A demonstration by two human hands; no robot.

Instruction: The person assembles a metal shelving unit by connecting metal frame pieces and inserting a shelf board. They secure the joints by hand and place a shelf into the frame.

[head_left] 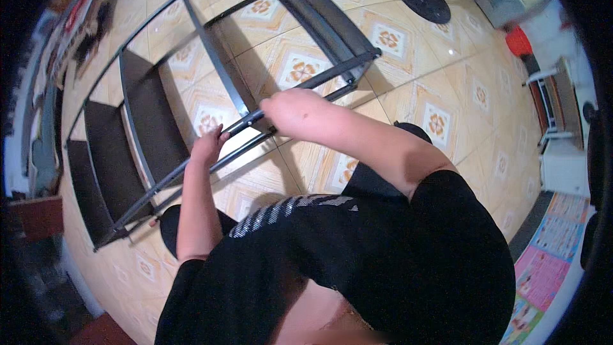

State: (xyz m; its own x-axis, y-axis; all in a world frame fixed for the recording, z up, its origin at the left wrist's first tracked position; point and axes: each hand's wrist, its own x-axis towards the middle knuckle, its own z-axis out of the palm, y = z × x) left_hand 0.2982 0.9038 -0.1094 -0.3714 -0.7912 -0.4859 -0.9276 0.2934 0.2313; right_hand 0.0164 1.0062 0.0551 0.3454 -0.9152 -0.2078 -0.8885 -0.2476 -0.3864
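Note:
A dark metal shelf rack (pixel 152 105) lies on its side on the floor, its tubular frame joined by several dark panels. Along its near edge runs a black tube post (pixel 244 124). My left hand (pixel 206 147) is closed round this post, thumb and a fingertip showing on its upper side. Farther right, my right hand (pixel 292 112) grips the same post close to where a crossbar (pixel 220 61) meets it; its fingertips are mostly hidden. Below the post, a second parallel tube (pixel 246 149) sits nearer to me.
Patterned tiles cover the floor (pixel 437 124). At the far right stands a round black base (pixel 423 0) with a pole. A red object (pixel 518 41), a small rack (pixel 549 99) and colourful printed sheets (pixel 543 268) line the right side. Clutter (pixel 76 32) runs along the left.

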